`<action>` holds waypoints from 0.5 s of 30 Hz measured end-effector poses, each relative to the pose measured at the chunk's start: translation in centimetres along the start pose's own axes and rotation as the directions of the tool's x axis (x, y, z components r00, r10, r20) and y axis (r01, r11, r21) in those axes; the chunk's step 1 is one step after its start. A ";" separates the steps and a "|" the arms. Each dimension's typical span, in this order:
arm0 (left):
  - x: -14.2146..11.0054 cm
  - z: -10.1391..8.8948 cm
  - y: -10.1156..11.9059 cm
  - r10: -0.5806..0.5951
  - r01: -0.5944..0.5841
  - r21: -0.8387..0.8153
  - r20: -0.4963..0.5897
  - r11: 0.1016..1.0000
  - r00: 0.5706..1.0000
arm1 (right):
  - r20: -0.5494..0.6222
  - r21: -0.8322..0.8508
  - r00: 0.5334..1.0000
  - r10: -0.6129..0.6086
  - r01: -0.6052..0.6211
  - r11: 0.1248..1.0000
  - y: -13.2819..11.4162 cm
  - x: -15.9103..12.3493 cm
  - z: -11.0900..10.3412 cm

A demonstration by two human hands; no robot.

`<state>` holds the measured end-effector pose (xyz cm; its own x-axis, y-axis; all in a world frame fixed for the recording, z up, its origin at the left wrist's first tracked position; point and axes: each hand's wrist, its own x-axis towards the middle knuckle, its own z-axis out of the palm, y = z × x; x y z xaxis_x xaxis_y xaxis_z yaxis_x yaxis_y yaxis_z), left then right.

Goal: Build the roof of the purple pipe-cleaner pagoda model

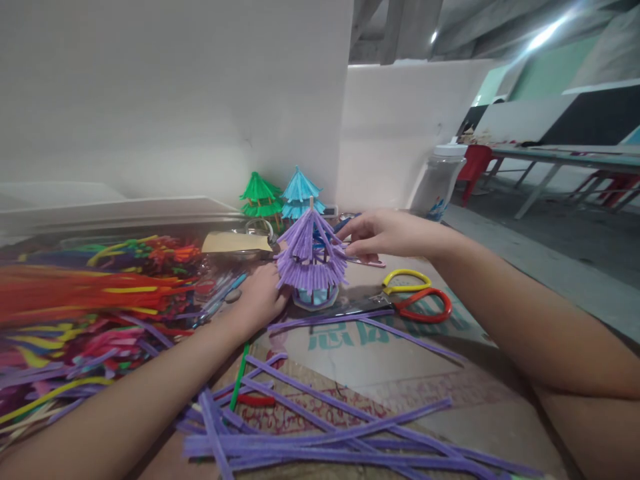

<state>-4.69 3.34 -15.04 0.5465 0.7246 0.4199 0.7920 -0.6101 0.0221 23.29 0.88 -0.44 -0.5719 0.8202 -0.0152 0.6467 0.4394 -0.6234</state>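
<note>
A small purple pagoda model [311, 273], with two tiers of pipe-cleaner eaves, stands upright on the cardboard. My left hand [260, 297] is closed at the left of its base, with the fingertips partly hidden behind it. My right hand [373, 235] reaches in from the right, fingers apart and bent, with the tips close to the back right of the roof. I cannot tell whether those tips touch it. Scissors [415, 293] with one yellow and one red handle lie to the right, blades toward the model. Purple pipe cleaners [325, 453] are strewn in front.
Green [260, 193] and light blue [300, 190] pagoda models stand at the back by the wall. Bundles of coloured pipe cleaners [90, 293] and some pens [220, 300] lie left. A clear bottle [439, 180] stands at back right. Beyond is another table [560, 157].
</note>
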 end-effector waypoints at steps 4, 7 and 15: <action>0.1 -0.2 0.1 0.007 -0.008 -0.047 -0.018 0.999 1.000 | 0.025 0.097 1.000 0.012 -0.015 0.995 -0.1 0.7 0.9; 0.0 -0.1 0.1 0.020 -0.020 -0.029 -0.015 0.999 1.000 | 0.013 0.123 1.000 0.020 -0.022 0.992 0.2 1.1 1.1; -0.1 0.0 0.1 0.000 0.000 0.014 0.003 1.000 1.000 | -0.010 0.108 1.000 -0.001 0.002 0.994 0.7 1.4 1.0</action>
<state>-4.68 3.19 -15.09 0.5472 0.7257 0.4169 0.7957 -0.6056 0.0099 22.43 1.92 -1.70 -0.5675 0.8233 -0.0071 0.5876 0.3989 -0.7040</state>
